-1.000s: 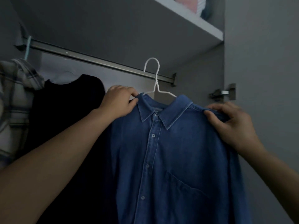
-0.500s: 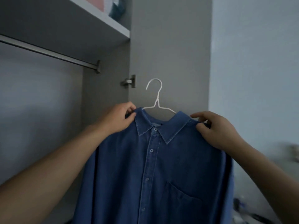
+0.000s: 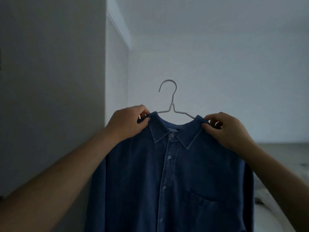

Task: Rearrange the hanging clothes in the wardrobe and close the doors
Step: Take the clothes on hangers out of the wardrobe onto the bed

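Both hands, the left hand (image 3: 127, 123) and right hand (image 3: 224, 129), pinch the shoulders of a blue shirt (image 3: 168, 181) on its white hanger (image 3: 172, 104), held up in midair right of the grey wardrobe panel (image 3: 50, 89).

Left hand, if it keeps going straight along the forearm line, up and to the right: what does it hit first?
The left hand already pinches the shirt at the collar, so that comes first. Just past it is the hanger wire. Beyond, only the wall shows, farther back; depth is unclear.
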